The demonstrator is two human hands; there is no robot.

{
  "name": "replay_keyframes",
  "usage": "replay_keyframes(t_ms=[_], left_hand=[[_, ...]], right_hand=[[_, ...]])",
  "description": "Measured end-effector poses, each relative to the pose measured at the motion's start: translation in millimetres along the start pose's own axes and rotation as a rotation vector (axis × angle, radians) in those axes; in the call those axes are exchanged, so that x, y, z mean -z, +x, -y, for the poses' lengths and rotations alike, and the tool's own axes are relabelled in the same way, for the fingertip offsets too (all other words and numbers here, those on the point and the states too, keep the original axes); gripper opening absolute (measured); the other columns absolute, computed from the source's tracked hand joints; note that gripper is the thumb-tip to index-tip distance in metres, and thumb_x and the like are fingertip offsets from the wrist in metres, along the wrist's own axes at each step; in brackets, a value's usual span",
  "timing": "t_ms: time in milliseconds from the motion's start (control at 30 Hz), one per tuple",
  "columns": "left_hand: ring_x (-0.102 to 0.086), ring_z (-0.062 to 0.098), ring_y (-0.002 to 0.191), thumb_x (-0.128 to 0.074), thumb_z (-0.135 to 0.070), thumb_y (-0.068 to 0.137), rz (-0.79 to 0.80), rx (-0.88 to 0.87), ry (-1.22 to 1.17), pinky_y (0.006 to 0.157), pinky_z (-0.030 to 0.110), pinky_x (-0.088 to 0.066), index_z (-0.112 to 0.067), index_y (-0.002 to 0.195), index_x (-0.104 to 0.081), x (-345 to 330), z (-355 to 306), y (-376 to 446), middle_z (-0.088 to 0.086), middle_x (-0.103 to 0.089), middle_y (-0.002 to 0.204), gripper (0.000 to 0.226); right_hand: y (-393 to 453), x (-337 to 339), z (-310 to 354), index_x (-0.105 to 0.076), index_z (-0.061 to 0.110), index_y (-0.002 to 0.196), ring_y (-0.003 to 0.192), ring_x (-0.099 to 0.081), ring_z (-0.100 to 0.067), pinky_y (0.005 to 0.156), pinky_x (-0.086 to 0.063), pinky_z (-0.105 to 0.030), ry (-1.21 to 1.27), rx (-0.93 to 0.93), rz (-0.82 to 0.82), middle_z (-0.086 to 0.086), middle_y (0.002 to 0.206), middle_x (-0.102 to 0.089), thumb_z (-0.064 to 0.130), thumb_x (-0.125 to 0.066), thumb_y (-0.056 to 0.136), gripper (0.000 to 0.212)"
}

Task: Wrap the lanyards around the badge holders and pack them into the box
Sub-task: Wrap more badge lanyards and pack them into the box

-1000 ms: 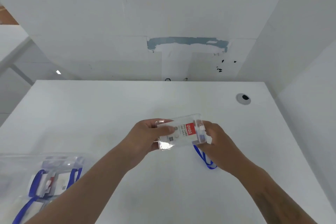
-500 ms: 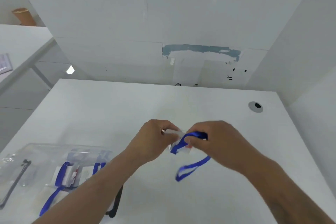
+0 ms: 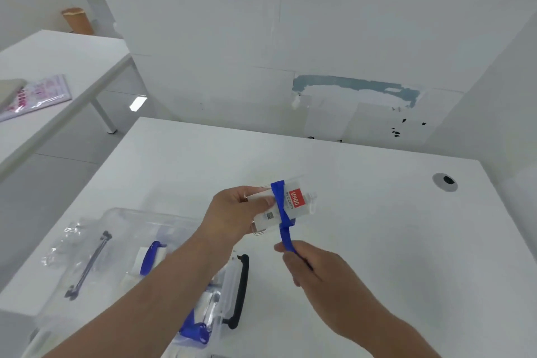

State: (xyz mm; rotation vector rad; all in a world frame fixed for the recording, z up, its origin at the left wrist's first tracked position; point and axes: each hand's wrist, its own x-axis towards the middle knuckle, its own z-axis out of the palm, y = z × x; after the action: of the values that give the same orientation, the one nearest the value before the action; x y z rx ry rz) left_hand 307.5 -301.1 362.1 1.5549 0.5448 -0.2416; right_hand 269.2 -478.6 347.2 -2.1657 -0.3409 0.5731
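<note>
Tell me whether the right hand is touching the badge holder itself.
Apart. The head view shows the right hand pinching only the blue lanyard below the badge holder, with white table visible between them.

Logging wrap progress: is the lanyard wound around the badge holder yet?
Partly: the lanyard crosses the badge holder, its tail pinched in the right hand.

The badge holder [image 3: 286,205] carries a card with a red block reading "UHOO" in white; beside it stands "PVC CARD". A small QR code sits lower left, unreadable.
</note>
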Motion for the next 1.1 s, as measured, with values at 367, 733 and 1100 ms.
replay_keyframes(t_ms=[367, 733, 1100], left_hand=[[-0.063, 0.016, 0.076, -0.071, -0.029, 0.088, 0.456, -0.042, 0.529, 0.072, 0.026, -0.051, -0.030, 0.096, -0.076, 101, 2, -35, 0.011, -0.073, 0.093, 0.010], [-0.070, 0.011, 0.081, -0.068, -0.025, 0.091, -0.135, -0.056, 0.344, 0.079, 0.035, -0.060, -0.030, 0.088, -0.071, 163, 31, -26, -0.009, -0.074, 0.085, 0.006], [-0.066, 0.011, 0.081, -0.074, -0.028, 0.085, 0.135, 0.071, 0.458, 0.083, 0.029, -0.055, -0.027, 0.091, -0.072, 201, 78, -15, -0.004, -0.074, 0.087, 0.007]], right_hand=[[45, 16, 65, -0.076, 0.030, 0.080, 0.075, -0.066, 0.001, 0.067, -0.050, -0.012, 0.116, 0.124, -0.025, 0.017, 0.080, -0.073, 0.023, -0.073, 0.085, 0.008], [29, -100, 99, -0.062, 0.027, 0.100, 0.077, -0.052, -0.007, 0.071, -0.042, -0.020, -0.378, 0.174, 0.115, 0.011, 0.086, -0.058, 0.042, -0.039, 0.102, 0.027], [89, -130, 96, -0.066, 0.036, 0.089, 0.074, -0.059, -0.004, 0.072, -0.051, -0.022, -0.458, 0.137, 0.155, 0.017, 0.083, -0.066, 0.041, -0.070, 0.082, 0.010]])
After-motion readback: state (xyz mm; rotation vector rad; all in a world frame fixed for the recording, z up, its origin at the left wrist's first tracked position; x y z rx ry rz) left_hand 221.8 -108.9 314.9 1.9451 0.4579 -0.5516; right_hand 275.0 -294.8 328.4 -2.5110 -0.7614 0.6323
